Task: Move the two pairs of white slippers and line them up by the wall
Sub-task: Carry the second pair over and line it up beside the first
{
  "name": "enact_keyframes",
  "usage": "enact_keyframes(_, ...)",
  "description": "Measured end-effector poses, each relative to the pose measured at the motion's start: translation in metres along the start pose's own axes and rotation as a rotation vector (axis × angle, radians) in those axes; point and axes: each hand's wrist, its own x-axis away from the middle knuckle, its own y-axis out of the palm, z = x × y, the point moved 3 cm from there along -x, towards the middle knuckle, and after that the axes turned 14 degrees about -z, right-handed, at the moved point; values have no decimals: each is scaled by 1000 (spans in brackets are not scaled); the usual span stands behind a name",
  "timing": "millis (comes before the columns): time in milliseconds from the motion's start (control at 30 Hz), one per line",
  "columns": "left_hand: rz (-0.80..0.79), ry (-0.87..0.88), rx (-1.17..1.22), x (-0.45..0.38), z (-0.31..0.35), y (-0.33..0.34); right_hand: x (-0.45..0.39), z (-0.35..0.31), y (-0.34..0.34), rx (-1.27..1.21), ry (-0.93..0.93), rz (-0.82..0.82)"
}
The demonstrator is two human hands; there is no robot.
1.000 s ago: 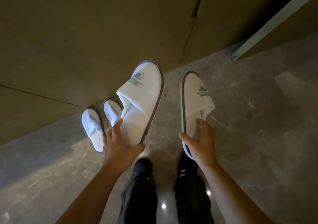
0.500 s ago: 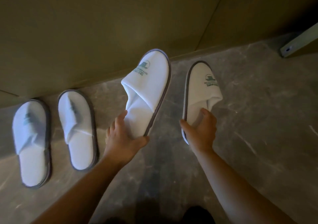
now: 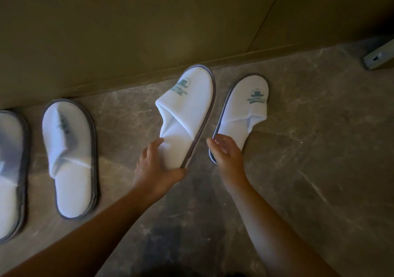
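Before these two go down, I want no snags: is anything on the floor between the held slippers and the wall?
Nothing visible. The floor strip under the left hand's slipper and right hand's slipper is bare up to the wall; the placed slipper lies well left.

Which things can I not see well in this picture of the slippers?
Head view:
- Far-left slipper: cut off by the left edge.
- Green logo text on the left hand's slipper: too small to read.
- Heel of the right hand's slipper: hidden by the hand.
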Motion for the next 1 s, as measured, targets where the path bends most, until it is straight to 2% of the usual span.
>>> enact_keyframes(67,-23,21,-27,-5,1,7,4,1,19,-112,-15,-50)
enact_keyframes(133,-44,48,-54,-8,2,10,3,-6,29,-145,-45,-26)
enact_keyframes(233,-98,83,-81,-6,0,2,1,-23,36,-62,-29,-5)
enact_keyframes(333,-139,170,-162,-4,-13,-22,-3,-30,41,77,-26,-51)
enact_keyframes(500,20,111,-301,-1,-64,-68,-17,-22,71,265,-49,-132)
enact_keyframes(600,38,14,-389,0,-98,-79,-20,-4,93,294,-34,-157)
enact_keyframes(733,-7,-2,-457,2,-124,-69,-18,20,100,270,24,-115)
enact_keyframes(867,-76,33,-534,-5,-127,-54,-22,23,84,347,1,-48)
enact_keyframes(1000,-91,86,-587,-22,-118,-47,-20,14,76,666,-128,34)
